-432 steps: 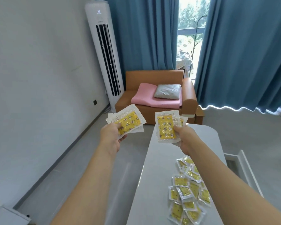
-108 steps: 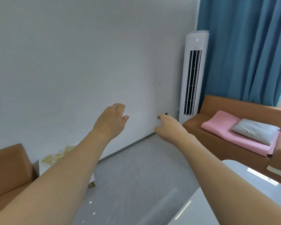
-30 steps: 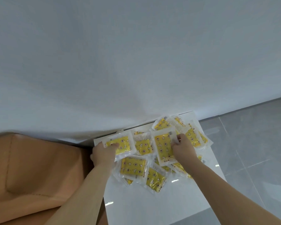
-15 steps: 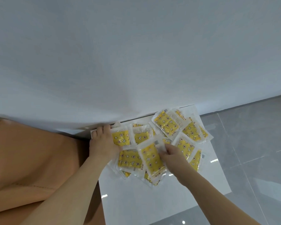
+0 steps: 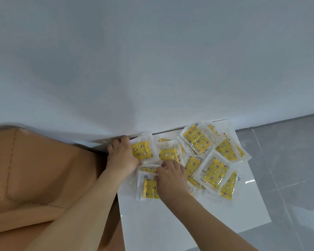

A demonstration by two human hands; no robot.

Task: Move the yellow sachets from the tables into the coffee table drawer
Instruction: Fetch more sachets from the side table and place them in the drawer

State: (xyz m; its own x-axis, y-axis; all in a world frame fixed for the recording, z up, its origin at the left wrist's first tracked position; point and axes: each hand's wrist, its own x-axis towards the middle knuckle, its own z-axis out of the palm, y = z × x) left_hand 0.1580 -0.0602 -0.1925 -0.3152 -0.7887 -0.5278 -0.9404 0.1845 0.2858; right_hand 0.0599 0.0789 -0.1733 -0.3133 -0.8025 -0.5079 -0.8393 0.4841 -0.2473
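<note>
Half a second earlier our right hand had pinched a sachet lifted off the heap; by this moment that hand had come down and left, and the packet lay flat at the near-left edge of the heap.

From the head camera, we saw a small white table standing against a pale wall, with a tan leather seat just beside it on the left and grey floor tiles on the right. Yellow sachets in clear wrappers lay scattered and overlapping across the far half of the tabletop.

Our left hand rested at the far-left corner, its fingers stretched out along the left edge of one sachet, with the thumb against the packet's lower edge. Whether it actually gripped that packet we could not tell.

Our right hand lay palm down over the near-left sachet, fingers bent and pressing at its top edge, with the fingertips close to the left thumb. Whether it pinched the wrapper or only pressed on it, we could not tell.
</note>
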